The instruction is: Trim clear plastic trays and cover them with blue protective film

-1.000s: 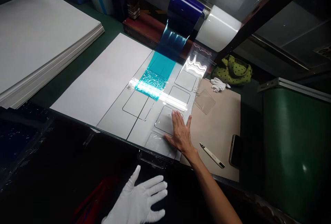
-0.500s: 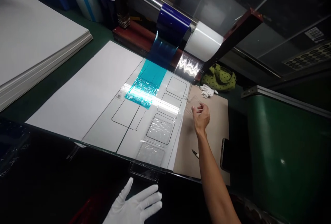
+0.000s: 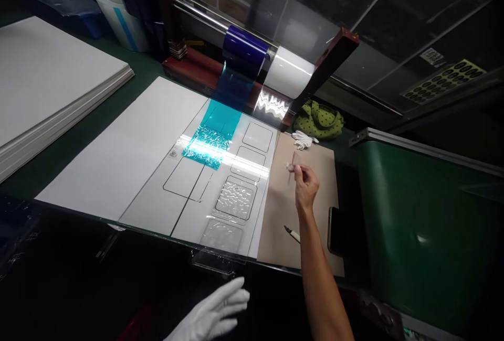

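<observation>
My right hand (image 3: 305, 183), bare, pinches a clear plastic square (image 3: 292, 165) by one edge, holding it nearly edge-on above a tan cardboard sheet (image 3: 303, 199). My gloved left hand (image 3: 210, 315) hangs open in the dark area below the near edge of a glass plate (image 3: 185, 220), touching nothing. Two clear, crinkled plastic squares (image 3: 235, 199) (image 3: 221, 237) lie on the glass, which has outlined squares marked on it. A craft knife (image 3: 292, 234) lies on the cardboard, partly hidden behind my right forearm.
Teal film (image 3: 207, 144) runs from a blue roll (image 3: 246, 46) onto the glass, beside a white roll (image 3: 293, 71). A phone (image 3: 333, 231), a white glove (image 3: 303, 140), a green dotted bag (image 3: 318, 119), a white sheet stack (image 3: 51, 84) and a green bin (image 3: 417, 225) surround the work area.
My right hand has lifted the clear square off the cardboard and now pinches it. The view has drifted, so the rolls and glass appear further left and lower.
</observation>
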Demonstrator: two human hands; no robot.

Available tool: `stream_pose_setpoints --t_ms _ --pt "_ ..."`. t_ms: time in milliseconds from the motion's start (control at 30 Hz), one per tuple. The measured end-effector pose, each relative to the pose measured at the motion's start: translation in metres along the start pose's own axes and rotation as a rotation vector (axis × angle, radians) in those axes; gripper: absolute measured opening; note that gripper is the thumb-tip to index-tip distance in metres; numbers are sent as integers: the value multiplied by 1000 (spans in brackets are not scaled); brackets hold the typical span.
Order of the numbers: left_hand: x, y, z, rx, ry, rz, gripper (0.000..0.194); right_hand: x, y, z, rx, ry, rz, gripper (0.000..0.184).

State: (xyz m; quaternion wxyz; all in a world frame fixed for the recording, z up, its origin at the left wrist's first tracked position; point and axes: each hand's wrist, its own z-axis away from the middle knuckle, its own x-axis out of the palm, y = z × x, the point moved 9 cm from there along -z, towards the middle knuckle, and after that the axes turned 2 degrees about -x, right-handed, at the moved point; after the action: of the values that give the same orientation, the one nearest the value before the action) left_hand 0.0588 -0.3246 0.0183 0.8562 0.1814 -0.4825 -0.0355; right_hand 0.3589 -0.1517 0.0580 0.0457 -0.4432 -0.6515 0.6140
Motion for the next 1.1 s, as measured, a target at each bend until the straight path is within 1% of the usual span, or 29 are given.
stream_pose_setpoints --t_ms 33,67,100,133,167,200,233,267,333,400,433,467,500,533,600,633,667,700,800,867,900,967,1033,1100 --pt "-1 6 -2 26 95 -167 77 -15 -9 19 16 -9 -84 32" --pt "-2 15 -5 68 202 -346 89 -27 -17 39 50 -35 -144 28" --pt "1 27 -8 139 305 -511 102 -38 -24 61 97 -73 -188 25" --pt "9 39 -11 244 384 -642 114 -48 -30 83 152 -104 -240 23" --pt "21 51 -14 372 435 -754 124 -56 -36 105 209 -133 -309 21" --pt "36 60 -15 507 454 -851 131 -62 -41 128 266 -158 -383 20" --pt "53 65 -16 628 448 -940 132 -68 -46 149 322 -179 -461 19" --pt "69 65 -17 716 425 -1021 130 -72 -51 170 376 -201 -540 19" --pt "95 56 -16 817 358 -1153 116 -81 -56 208 467 -236 -684 21" --pt "114 42 -8 897 281 -1266 101 -92 -55 238 532 -265 -776 24" --pt "122 34 -2 940 242 -1327 97 -100 -51 250 555 -272 -778 27" --pt "129 26 4 976 205 -1391 97 -110 -44 260 567 -264 -736 29" --pt "134 18 8 989 174 -1457 98 -124 -36 267 569 -232 -643 32" --pt "138 10 11 982 155 -1518 100 -140 -28 273 560 -180 -517 34" --pt "141 -2 12 909 156 -1628 103 -173 -18 282 517 -66 -273 38" --pt "143 -8 12 855 170 -1680 104 -184 -17 286 493 -37 -204 40" --pt "145 -13 12 806 177 -1731 104 -189 -18 290 475 -43 -186 43" --pt "148 -19 11 764 177 -1782 104 -188 -21 295 462 -87 -218 46" --pt "160 -38 12 675 149 -1949 96 -172 -37 306 425 -271 -393 51" --pt "165 -50 12 616 143 -2071 89 -167 -47 311 387 -332 -414 51" --pt "167 -55 12 587 145 -2127 86 -168 -50 313 367 -338 -382 49" --pt "172 -64 11 533 155 -2217 84 -174 -56 316 314 -332 -243 45" --pt "177 -74 9 475 176 -2308 85 -180 -65 320 222 -326 -29 39" --pt "181 -84 5 395 242 -2441 85 -183 -76 325 112 -312 225 35"
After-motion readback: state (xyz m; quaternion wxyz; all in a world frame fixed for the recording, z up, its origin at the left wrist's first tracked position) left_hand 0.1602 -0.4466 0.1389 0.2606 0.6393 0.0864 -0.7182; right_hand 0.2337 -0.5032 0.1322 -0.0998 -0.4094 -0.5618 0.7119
